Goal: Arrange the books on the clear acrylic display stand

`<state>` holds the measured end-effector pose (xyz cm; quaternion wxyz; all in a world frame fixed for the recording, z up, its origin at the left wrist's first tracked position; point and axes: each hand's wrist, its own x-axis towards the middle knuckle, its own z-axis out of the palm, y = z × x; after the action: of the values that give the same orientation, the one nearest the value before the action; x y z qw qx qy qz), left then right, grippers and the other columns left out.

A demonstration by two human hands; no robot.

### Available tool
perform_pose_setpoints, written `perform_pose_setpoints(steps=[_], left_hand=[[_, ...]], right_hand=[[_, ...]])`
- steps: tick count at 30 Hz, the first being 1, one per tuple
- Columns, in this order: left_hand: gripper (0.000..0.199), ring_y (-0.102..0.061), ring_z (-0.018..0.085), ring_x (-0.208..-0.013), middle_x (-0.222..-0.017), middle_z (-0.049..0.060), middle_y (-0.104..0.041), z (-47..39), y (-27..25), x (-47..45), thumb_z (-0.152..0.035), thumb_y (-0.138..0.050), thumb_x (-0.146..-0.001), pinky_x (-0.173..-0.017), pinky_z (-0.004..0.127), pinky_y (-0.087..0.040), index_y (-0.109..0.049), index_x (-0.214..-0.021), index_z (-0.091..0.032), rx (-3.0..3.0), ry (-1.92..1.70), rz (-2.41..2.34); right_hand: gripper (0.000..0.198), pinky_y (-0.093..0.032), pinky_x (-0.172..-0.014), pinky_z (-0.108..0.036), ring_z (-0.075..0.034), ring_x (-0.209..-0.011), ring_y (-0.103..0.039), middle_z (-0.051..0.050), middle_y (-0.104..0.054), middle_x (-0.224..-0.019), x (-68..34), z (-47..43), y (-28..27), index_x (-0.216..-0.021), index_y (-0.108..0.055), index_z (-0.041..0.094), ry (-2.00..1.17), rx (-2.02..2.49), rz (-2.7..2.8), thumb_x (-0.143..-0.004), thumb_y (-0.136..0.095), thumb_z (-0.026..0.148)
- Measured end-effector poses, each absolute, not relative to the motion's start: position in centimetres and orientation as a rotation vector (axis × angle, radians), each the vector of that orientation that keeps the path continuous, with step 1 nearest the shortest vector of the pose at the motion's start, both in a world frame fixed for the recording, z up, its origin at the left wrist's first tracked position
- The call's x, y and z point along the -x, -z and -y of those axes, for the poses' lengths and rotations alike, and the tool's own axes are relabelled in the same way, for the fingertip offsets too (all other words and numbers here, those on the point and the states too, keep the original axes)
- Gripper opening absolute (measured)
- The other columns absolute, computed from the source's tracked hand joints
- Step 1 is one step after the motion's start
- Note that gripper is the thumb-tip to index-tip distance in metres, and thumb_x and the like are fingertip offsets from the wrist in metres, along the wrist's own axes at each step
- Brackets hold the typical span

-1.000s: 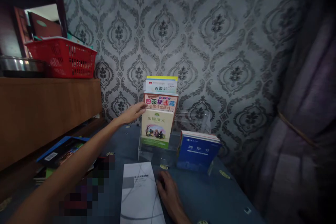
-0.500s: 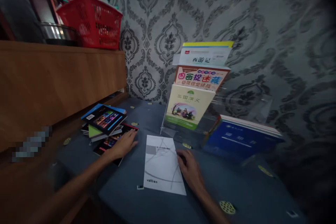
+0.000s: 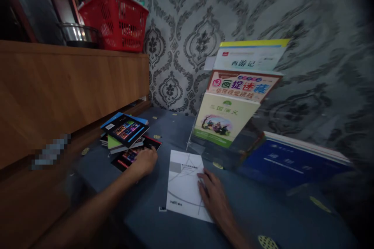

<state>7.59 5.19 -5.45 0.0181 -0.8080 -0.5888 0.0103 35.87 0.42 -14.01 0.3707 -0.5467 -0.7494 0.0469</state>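
My left hand (image 3: 145, 160) is at the right edge of a black book (image 3: 127, 158) with colourful pictures, at the foot of the pile. Its fingers are curled over that edge, and the thumb is hidden. My right hand (image 3: 214, 196) rests on the right side of a white booklet (image 3: 182, 186) lying flat on the table. Its fingers are apart and slightly bent. Above the black book lies a loose pile of books, topped by another black book (image 3: 125, 129) with a barcode.
A clear stand holds a green-and-cream book (image 3: 224, 118), a brown-topped picture book (image 3: 242, 83) and a yellow-edged book (image 3: 251, 56). Blue volumes (image 3: 295, 163) lean at the right. A red basket (image 3: 122, 23) and metal pot (image 3: 78, 35) sit on the wooden cabinet (image 3: 73, 81).
The view has shifted, so most things appear further right. My left fingers, spread over the black book before, are now curled at its edge. My right hand reaches further onto the booklet.
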Motion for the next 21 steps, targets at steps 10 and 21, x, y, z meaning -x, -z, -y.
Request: perform_pose_setpoints(steps=[10, 21], left_hand=[[0.059, -0.073, 0.033, -0.091, -0.104, 0.032, -0.07, -3.0, 4.9, -9.4, 0.007, -0.04, -0.082, -0.072, 0.039, -0.058, -0.052, -0.139, 0.001, 2.397, -0.149, 1.755], [0.053, -0.069, 0.026, -0.094, -0.102, 0.015, -0.071, -0.7, -2.7, -9.0, -0.01, -0.037, -0.09, -0.079, 0.033, -0.05, -0.043, -0.143, -0.011, 2.715, 0.297, 1.84]], right_hand=[[0.037, -0.049, -0.104, -0.053, -0.033, -0.125, -0.059, -0.009, -0.065, -0.133, -34.8, -0.1, 17.1, -0.121, -0.068, 0.031, -0.082, 1.288, 1.927, -0.088, -0.055, 0.023], [0.034, -0.043, -0.107, -0.057, -0.032, -0.126, -0.056, -0.014, -0.066, -0.13, -32.9, 0.8, 14.0, -0.114, -0.072, 0.022, -0.242, 1.274, 1.876, -0.091, -0.05, 0.034]])
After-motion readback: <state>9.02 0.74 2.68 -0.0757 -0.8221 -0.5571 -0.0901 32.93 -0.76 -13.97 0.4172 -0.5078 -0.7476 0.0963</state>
